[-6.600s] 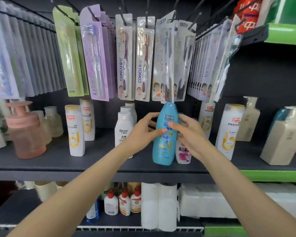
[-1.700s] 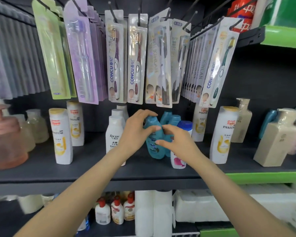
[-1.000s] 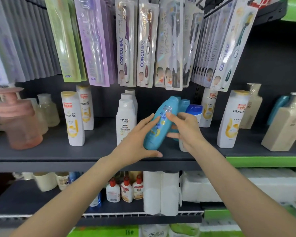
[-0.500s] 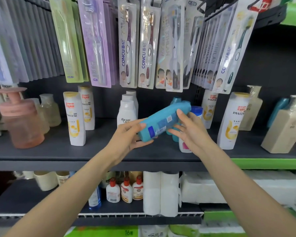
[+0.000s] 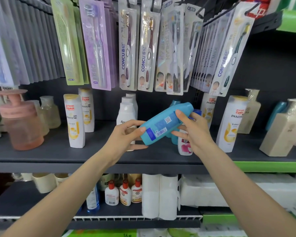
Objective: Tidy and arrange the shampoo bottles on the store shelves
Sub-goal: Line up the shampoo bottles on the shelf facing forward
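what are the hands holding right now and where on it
Both hold one teal shampoo bottle, tilted off the shelf: left hand grips its base end, right hand pinches near its cap end.

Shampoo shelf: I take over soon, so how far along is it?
Looks done: Pantene bottles stand upright. In hand: both hands, left and right, hold a teal bottle tilted, back label showing. Left: stand it on the shelf facing front.

Even, bright light falls from above on my shelf (image 5: 41,156), the lower tier sits in shadow, and edges bow and blur (the pink jar (image 5: 20,122) especially), with glare on the toothbrush packs (image 5: 147,45).
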Action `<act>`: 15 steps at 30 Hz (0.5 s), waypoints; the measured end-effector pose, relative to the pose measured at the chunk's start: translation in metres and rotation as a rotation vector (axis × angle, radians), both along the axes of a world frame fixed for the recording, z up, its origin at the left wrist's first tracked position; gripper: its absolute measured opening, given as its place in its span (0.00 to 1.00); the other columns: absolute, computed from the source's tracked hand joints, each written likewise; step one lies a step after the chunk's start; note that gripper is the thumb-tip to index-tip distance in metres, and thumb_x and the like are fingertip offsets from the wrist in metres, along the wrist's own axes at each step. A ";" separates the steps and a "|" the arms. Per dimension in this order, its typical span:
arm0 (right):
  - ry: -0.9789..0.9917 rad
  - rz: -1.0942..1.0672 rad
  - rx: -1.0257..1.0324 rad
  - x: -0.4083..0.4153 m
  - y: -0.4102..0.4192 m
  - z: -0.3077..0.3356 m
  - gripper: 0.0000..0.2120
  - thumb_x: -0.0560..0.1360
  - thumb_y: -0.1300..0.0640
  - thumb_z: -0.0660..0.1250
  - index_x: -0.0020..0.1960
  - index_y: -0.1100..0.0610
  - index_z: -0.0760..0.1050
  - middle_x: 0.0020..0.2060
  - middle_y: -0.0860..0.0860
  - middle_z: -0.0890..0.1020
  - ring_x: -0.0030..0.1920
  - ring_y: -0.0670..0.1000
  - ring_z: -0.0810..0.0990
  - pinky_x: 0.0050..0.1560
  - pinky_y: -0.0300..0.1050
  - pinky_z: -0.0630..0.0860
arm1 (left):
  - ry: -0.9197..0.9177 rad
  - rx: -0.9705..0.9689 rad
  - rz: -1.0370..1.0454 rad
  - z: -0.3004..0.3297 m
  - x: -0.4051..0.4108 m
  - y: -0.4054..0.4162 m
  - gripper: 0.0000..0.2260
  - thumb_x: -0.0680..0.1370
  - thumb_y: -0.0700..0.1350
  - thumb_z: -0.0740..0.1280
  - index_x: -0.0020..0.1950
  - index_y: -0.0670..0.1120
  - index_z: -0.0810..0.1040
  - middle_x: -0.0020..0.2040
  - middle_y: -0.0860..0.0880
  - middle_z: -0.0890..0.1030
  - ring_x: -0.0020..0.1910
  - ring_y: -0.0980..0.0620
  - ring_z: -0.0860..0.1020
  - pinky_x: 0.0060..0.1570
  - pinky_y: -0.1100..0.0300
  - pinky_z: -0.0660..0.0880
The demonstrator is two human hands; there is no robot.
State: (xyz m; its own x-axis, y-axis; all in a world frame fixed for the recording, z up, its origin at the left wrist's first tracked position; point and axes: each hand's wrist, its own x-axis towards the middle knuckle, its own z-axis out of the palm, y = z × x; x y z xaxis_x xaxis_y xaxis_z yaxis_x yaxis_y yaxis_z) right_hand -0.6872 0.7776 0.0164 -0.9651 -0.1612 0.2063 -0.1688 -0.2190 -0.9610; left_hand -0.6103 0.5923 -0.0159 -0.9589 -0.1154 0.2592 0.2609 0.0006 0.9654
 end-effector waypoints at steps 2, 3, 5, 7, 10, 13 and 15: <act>0.003 0.035 0.014 0.000 0.000 0.003 0.12 0.76 0.56 0.67 0.58 0.59 0.76 0.52 0.55 0.82 0.50 0.50 0.83 0.44 0.45 0.83 | 0.036 -0.023 0.012 0.000 0.000 0.001 0.16 0.70 0.48 0.68 0.57 0.48 0.78 0.52 0.45 0.82 0.52 0.50 0.82 0.44 0.52 0.81; 0.003 0.052 0.010 -0.001 0.000 0.005 0.13 0.76 0.55 0.67 0.59 0.59 0.75 0.53 0.55 0.82 0.50 0.50 0.83 0.46 0.44 0.82 | 0.053 -0.026 0.010 0.000 0.000 0.001 0.15 0.71 0.48 0.69 0.57 0.48 0.78 0.52 0.45 0.82 0.52 0.50 0.81 0.45 0.52 0.81; -0.009 0.079 0.008 0.000 -0.003 0.007 0.15 0.76 0.54 0.67 0.61 0.59 0.74 0.54 0.55 0.82 0.52 0.51 0.82 0.48 0.44 0.82 | 0.101 -0.047 0.015 0.001 -0.001 0.003 0.14 0.72 0.44 0.69 0.57 0.49 0.78 0.52 0.46 0.81 0.51 0.51 0.81 0.44 0.56 0.81; -0.049 0.106 0.012 0.002 -0.007 0.010 0.20 0.74 0.51 0.69 0.63 0.57 0.72 0.55 0.54 0.81 0.54 0.51 0.81 0.48 0.45 0.82 | 0.169 -0.135 0.030 0.002 -0.003 0.005 0.14 0.72 0.42 0.70 0.57 0.50 0.79 0.52 0.50 0.81 0.50 0.53 0.81 0.45 0.61 0.79; -0.079 0.111 0.008 0.005 -0.013 0.014 0.23 0.72 0.51 0.71 0.63 0.57 0.71 0.55 0.54 0.80 0.53 0.52 0.81 0.44 0.45 0.82 | 0.283 -0.411 0.099 0.003 -0.005 0.012 0.18 0.71 0.44 0.73 0.59 0.55 0.77 0.52 0.59 0.80 0.52 0.61 0.78 0.54 0.71 0.72; -0.025 0.074 0.004 0.006 -0.015 0.015 0.16 0.74 0.57 0.69 0.60 0.60 0.73 0.53 0.56 0.81 0.51 0.51 0.82 0.43 0.44 0.83 | 0.276 -0.485 0.080 0.004 -0.008 0.016 0.25 0.67 0.47 0.75 0.62 0.60 0.73 0.57 0.58 0.77 0.55 0.63 0.76 0.55 0.71 0.72; -0.002 0.065 0.005 0.005 -0.014 0.014 0.11 0.76 0.60 0.66 0.57 0.60 0.74 0.51 0.56 0.81 0.50 0.52 0.83 0.43 0.45 0.82 | 0.235 -0.480 0.018 0.005 -0.011 0.017 0.29 0.65 0.51 0.76 0.64 0.62 0.71 0.60 0.57 0.74 0.56 0.61 0.75 0.54 0.65 0.76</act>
